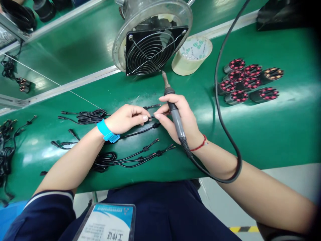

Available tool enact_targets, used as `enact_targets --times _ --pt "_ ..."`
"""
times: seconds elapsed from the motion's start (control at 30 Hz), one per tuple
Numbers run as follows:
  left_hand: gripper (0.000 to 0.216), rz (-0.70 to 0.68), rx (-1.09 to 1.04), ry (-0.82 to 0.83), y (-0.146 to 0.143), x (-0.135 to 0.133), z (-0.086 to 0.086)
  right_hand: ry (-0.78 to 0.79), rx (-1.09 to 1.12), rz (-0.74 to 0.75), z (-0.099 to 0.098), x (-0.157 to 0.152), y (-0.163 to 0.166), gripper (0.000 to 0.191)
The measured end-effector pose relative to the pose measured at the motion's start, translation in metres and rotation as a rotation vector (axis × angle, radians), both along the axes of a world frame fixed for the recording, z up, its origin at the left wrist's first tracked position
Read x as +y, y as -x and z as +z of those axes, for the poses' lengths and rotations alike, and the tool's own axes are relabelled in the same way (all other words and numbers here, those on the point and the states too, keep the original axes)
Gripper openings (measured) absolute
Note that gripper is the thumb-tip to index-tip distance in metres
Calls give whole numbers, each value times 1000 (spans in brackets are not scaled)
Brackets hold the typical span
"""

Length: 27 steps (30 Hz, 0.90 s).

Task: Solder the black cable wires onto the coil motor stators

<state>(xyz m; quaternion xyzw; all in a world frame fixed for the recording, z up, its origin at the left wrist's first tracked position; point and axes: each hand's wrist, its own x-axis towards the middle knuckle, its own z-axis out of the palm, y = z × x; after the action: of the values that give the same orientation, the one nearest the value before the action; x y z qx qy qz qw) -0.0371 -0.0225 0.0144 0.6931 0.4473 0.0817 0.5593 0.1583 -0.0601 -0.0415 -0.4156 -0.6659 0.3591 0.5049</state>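
My left hand, with a blue wrist strap, is closed with thumb and fingers on a thin black cable. My right hand has a soldering iron lodged in its grip, tip pointing up and away toward a fan. The thumb and a finger of that same hand also pinch near the cable's end, whose wires are mostly hidden. Below the hands lie more black cables with bared, coloured wire ends. A coiled black cable rests left of my left wrist.
A fan with a wire guard stands just beyond the iron tip. Beside it sits a roll of tape. Several motor stators with mostly red windings stand at right. The iron's cord loops over my right forearm. More cables lie far left.
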Motion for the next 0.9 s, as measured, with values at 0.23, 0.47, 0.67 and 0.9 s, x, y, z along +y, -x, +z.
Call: enact_targets --times 0.23,0.47,0.67,0.9 --pt "20 -125 206 -378 -4 -4 -5 -41 -221 -30 8 6 -16 44" --pt "23 29 461 -587 -18 3 -23 43 -339 -124 -7 12 -21 46" --pt "19 18 309 -461 -14 1 -17 72 -230 -61 -6 10 -9 44" --pt "24 -78 239 -406 -9 -1 -11 142 -101 59 -3 10 -4 37"
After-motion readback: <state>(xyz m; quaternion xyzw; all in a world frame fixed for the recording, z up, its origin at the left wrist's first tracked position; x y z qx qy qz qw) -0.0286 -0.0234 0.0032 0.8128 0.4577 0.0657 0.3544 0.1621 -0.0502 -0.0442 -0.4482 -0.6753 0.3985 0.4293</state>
